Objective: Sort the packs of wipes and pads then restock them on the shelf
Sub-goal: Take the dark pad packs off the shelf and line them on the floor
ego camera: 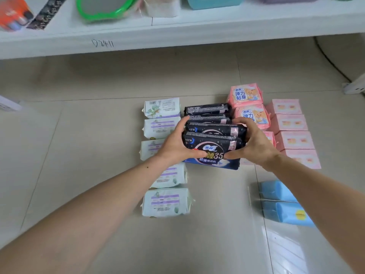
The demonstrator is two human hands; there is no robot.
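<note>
Several dark navy pad packs (214, 133) stand in a row on the tiled floor in the middle of the view. My left hand (177, 144) grips the left side of the nearer packs. My right hand (251, 142) grips their right side. A column of white and lilac packs (162, 127) lies to the left. Pink packs with a bear picture (245, 94) sit to the right, beside a column of pale pink boxes (289, 123). Blue packs (284, 202) lie at the lower right. The white shelf (177, 30) runs across the top.
On the shelf sit a green-rimmed object (104, 8), a white roll pack (162, 6), a teal box (215, 1) and an orange item (13, 12). A dark cable (327, 56) and a white power strip (354, 86) lie at the right.
</note>
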